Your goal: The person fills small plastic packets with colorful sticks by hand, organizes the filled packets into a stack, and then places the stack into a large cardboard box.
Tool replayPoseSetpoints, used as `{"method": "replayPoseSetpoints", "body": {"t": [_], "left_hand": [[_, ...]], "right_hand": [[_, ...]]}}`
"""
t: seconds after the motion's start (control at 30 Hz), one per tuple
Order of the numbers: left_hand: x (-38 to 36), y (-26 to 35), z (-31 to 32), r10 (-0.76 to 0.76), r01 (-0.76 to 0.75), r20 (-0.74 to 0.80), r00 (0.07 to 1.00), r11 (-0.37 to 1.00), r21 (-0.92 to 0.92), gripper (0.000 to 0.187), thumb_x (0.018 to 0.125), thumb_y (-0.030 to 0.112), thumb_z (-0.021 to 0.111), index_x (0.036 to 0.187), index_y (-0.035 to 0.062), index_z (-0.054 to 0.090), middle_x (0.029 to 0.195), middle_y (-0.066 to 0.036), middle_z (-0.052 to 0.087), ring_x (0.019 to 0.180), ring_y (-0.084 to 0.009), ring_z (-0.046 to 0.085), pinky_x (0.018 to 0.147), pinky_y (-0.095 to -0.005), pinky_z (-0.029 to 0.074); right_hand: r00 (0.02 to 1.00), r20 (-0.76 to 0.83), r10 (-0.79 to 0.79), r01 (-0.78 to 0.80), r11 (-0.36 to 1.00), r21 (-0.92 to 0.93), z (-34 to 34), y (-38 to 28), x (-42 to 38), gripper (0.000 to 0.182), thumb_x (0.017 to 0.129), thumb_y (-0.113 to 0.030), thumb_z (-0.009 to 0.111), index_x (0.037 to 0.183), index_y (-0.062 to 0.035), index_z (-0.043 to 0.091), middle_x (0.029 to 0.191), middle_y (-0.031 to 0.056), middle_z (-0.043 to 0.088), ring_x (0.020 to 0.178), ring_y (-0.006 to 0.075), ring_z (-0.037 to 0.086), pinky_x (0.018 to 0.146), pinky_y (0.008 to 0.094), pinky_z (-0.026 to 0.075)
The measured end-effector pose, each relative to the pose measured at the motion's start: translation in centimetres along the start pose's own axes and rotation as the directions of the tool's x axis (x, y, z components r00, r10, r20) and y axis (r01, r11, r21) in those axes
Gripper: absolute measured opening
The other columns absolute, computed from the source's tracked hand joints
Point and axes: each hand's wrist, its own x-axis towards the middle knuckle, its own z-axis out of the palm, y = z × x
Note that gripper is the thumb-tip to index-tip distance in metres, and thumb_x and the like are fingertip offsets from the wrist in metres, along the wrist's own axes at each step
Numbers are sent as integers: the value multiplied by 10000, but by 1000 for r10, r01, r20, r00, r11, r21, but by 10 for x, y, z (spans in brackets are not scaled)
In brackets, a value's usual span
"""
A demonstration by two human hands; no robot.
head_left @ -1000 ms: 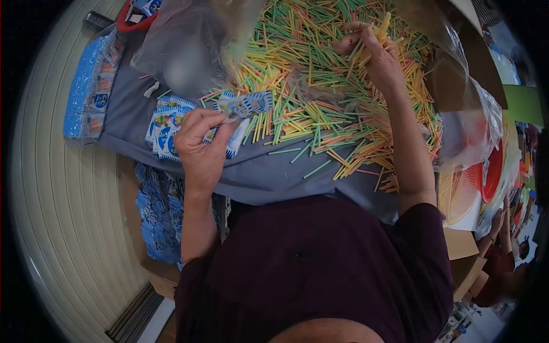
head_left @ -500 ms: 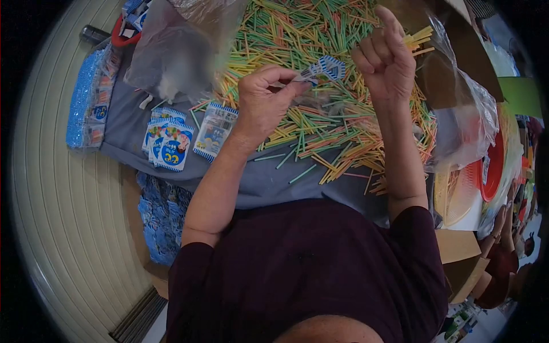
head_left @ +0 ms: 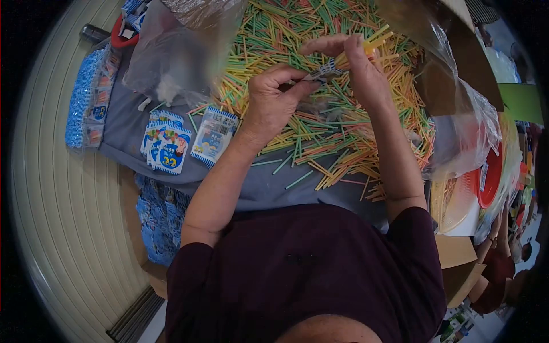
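Between the thumb and fingers of my left hand [head_left: 273, 103] is a small blue-and-white printed packet [head_left: 326, 71]. My right hand [head_left: 366, 77] is at the packet's far end and holds a small bunch of thin yellow and orange sticks [head_left: 378, 41], which poke out past its fingers. Whether the stick ends are inside the packet is hidden by the fingers. Under both hands spreads a big heap of thin green, yellow and orange sticks [head_left: 274, 34]. Left of my left forearm lie a clear-fronted packet [head_left: 214, 136] and several printed packets [head_left: 171, 150].
Clear plastic sheeting [head_left: 177, 51] lies at the heap's left, more [head_left: 466, 123] at its right. A long blue bag of packets [head_left: 86, 106] rests at the table's left edge. Below it stands a box of blue wrappers [head_left: 163, 223]. A red basin [head_left: 490, 177] and other people [head_left: 494, 268] are at right.
My right hand has come left and down with the yellow sticks, meeting the packet. My left hand has shifted slightly right with the packet.
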Motion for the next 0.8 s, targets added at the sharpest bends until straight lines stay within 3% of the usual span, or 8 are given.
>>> {"method": "replayPoseSetpoints", "body": {"t": [0.07,0.13,0.3,0.37,0.47,0.67,0.73,0.8], "left_hand": [[1,0,0,45,-46,14,999,998,44,139,796,11,765,927,-17,730,818,-22,687,740,-77,616,649,-240,494],[2,6,2,-88,98,64,994,979,-178,179,828,24,752,1000,-15,723,887,-32,702,798,-86,642,704,-229,526],[9,1,6,-147,181,107,983,859,-479,251,887,-3,686,1136,-30,664,997,-52,697,890,-106,650,791,-232,543],[9,4,5,-117,162,115,986,808,-566,253,894,-3,676,1146,-28,660,1026,-59,695,917,-108,645,813,-240,544],[3,14,7,-63,106,123,990,915,-388,243,888,-6,681,1130,-20,664,1039,-63,693,945,-102,637,833,-253,541],[-18,21,-8,75,-74,17,997,996,-54,237,818,-4,713,1054,-7,691,959,-30,695,868,-118,641,777,-254,505],[-30,25,-44,264,-244,-77,961,948,202,211,826,-12,698,1037,-13,696,968,-49,697,890,-119,644,819,-252,495],[-62,47,-85,164,-121,-224,961,974,191,201,848,-16,670,1049,-19,690,972,-62,689,922,-132,640,840,-269,490]], "right_hand": [[996,88,-14,19,998,-53,-2,4,-1,569,1032,-500,353,1175,-39,656,1074,116,686,1089,194,617,926,348,475],[984,177,-25,44,993,-106,-2,4,1,649,1038,-540,266,1272,-42,611,1204,159,645,1153,230,596,953,378,468],[969,-190,158,-100,954,284,12,-34,21,516,1058,-397,345,1378,-21,492,1226,179,623,1124,247,614,904,361,512],[983,-167,81,-6,912,411,12,-17,19,432,1050,-310,409,1280,28,553,1167,178,649,1068,230,638,896,350,522],[997,-74,5,30,885,464,18,-6,10,305,1013,-212,509,1053,47,664,1003,137,705,942,196,679,886,341,532],[974,-163,-160,221,839,497,22,0,9,359,1031,-216,444,1124,88,612,1085,190,679,1008,244,660,940,381,505],[975,-159,-152,211,852,479,6,-5,7,329,1008,-197,497,1152,74,615,1101,176,679,1021,242,660,952,378,500],[995,-88,-36,36,999,-1,-10,-7,0,241,962,-178,607,1125,-13,675,989,69,720,913,161,673,860,327,527]]}}
